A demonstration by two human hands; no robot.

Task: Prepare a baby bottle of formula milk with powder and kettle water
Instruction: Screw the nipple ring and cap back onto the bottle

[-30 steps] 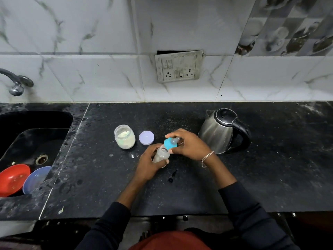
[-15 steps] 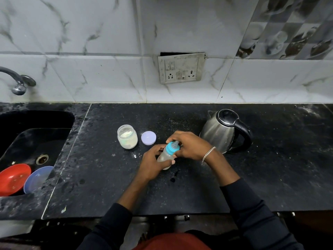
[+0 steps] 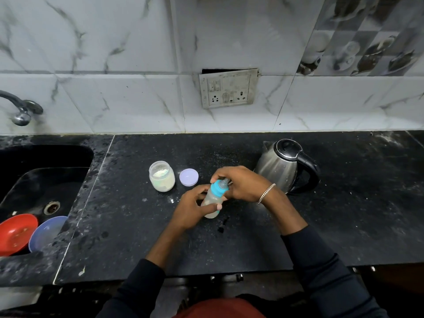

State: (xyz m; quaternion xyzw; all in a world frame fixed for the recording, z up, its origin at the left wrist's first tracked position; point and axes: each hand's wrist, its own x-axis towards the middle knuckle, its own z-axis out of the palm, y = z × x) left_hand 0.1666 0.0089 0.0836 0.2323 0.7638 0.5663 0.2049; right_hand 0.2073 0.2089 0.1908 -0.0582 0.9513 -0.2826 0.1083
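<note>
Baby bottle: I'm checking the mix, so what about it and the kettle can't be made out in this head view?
- Head view: fill level of the baby bottle; the left hand wraps its body, and any marks are too small.
- Head view: how far the blue collar is screwed on; the right hand grips the top.
- Head view: water in the kettle; its lid is shut, steel wall opaque.
</note>
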